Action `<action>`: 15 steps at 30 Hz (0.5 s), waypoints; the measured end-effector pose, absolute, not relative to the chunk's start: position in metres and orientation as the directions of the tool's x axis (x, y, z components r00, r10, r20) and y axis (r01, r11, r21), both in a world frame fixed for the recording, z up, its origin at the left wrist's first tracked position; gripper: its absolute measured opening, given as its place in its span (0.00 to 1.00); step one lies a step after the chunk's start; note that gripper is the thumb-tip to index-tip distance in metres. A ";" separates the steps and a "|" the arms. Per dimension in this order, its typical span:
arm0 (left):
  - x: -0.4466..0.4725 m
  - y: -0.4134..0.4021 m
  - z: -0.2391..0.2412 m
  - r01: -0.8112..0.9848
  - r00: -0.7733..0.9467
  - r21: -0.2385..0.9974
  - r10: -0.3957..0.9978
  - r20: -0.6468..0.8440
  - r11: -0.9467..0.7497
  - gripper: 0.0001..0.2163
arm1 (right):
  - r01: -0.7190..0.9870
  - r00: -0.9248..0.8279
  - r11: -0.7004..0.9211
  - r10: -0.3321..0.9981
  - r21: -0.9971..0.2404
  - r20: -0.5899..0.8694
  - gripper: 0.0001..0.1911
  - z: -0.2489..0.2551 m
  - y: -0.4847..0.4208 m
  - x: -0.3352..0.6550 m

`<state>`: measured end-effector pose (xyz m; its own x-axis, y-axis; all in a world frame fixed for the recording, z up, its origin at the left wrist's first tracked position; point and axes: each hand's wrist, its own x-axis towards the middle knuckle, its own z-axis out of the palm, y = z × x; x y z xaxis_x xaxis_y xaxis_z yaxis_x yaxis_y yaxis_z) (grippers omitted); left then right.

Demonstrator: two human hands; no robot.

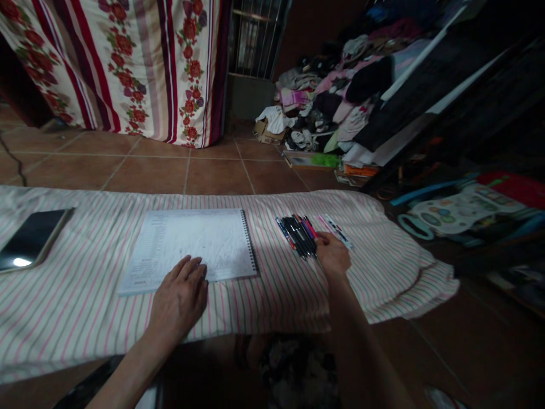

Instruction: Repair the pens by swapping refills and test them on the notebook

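Your left hand (179,301) lies open, fingertips resting on the spiral notebook (191,250); your right hand (332,254) curls against the bunched pens (298,236), and you cannot tell whether it grips any.

Nothing legible. Spiral notebook (187,250) page has printed columns at left, too small/blurred to read. Pens (298,236) show tiny barrel marks, also unreadable. No brands or nums readable.
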<state>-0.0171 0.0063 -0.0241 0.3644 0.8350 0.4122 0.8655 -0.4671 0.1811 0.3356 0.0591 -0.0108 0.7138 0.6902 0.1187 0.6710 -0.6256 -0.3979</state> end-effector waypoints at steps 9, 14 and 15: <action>-0.016 0.006 -0.023 0.872 0.366 0.171 0.842 0.395 -0.459 0.14 | 0.708 0.687 -0.618 0.715 -0.342 0.130 0.18 -0.018 0.063 0.339; -0.016 0.006 -0.023 0.873 0.374 0.155 0.839 0.396 -0.462 0.14 | 0.709 0.687 -0.628 0.718 -0.320 0.115 0.19 -0.016 0.063 0.340; -0.016 0.006 -0.023 0.873 0.371 0.160 0.841 0.394 -0.460 0.14 | 0.710 0.686 -0.627 0.718 -0.320 0.116 0.19 -0.017 0.063 0.340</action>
